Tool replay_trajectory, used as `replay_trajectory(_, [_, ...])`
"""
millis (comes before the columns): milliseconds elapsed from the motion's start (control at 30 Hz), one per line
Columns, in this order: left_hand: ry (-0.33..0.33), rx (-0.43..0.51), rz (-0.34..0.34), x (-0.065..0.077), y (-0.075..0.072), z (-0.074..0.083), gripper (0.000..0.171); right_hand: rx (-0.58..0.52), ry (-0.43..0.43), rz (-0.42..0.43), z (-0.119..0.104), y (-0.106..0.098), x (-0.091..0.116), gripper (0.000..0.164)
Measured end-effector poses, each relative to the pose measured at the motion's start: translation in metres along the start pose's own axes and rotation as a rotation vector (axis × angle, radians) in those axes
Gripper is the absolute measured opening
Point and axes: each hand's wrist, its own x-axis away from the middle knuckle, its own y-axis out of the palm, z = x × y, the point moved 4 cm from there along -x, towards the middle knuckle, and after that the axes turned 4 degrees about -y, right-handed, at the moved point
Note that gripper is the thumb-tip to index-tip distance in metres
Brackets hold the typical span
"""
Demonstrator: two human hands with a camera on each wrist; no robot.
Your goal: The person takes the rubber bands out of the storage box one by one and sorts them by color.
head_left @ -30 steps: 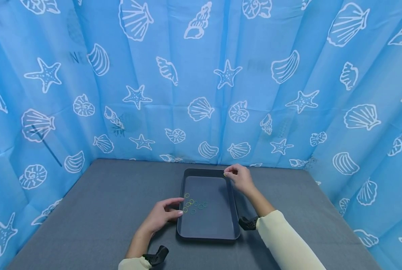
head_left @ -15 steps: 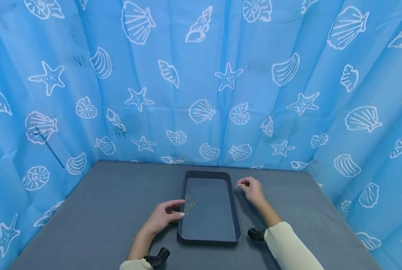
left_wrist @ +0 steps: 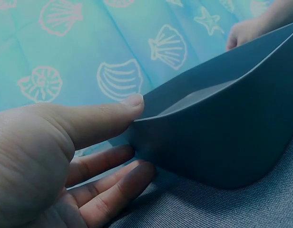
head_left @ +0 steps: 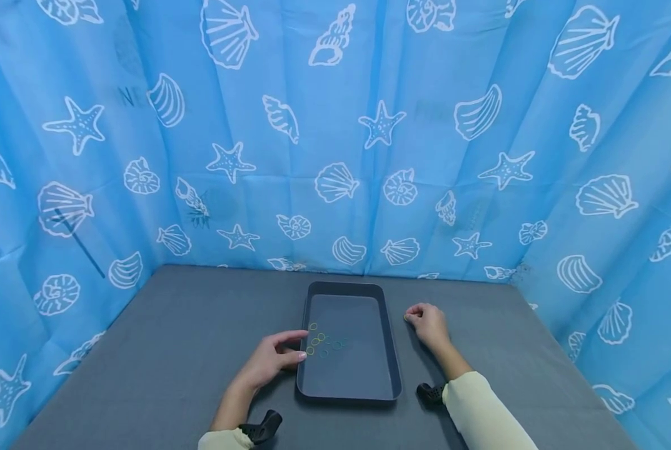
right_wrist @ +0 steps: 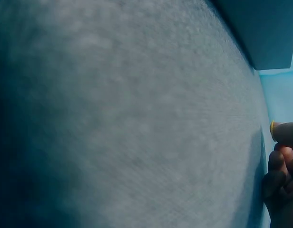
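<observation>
Yellow band point(right_wrist: 272, 129) part-hidden in right hand point(head_left: 431, 326)

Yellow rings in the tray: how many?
4 yellow rings visible, all near the left side of the tray: one farthest back, two close together nearer, one beside the thumb of the left hand. That hand may hide others. The right hand pinches a yellow item.

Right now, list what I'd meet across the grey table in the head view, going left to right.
Left sleeve, left hand, yellow rings, rightmost green ring, tray's right wall, small pinched yellow item, right hand, right sleeve.
</observation>
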Motion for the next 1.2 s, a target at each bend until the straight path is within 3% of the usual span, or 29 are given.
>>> replay_trajectory(567, [-0.017,-0.008,0.019,0.002,0.0,0.005,0.049,0.042,0.011,-0.009,-0.002,-0.002,0.0,0.007])
replay_trajectory(967, [-0.019,-0.014,0.031,0.002,0.002,0.005,0.048,-0.083,0.047,0.015,-0.004,-0.008,-0.004,0.007])
replay_trajectory(1200, [-0.03,-0.02,0.042,0.001,0.003,0.004,0.047,-0.118,0.073,0.008,-0.016,-0.012,-0.007,0.008])
